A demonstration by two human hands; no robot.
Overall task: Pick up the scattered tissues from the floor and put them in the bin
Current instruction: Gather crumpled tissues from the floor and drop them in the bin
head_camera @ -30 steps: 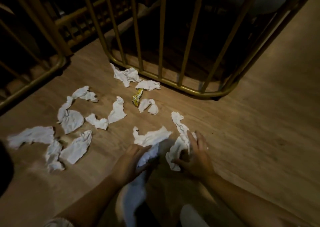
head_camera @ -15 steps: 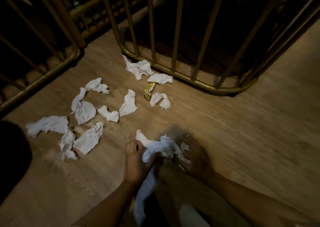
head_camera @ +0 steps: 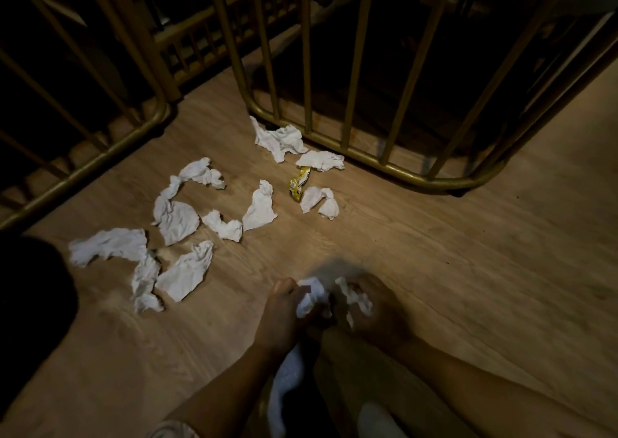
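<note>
Now tissue (head_camera: 309,298) between curled fingers (head_camera: 284,290)

My one camera sits on my head, looking forward and steeply down at the wooden floor (head_camera: 468,270). It is close over my left hand (head_camera: 284,313) and right hand (head_camera: 371,313), low in the frame. Farther ahead lie the scattered tissues (head_camera: 177,220), with the golden railing (head_camera: 401,173) along the top edge.
</note>
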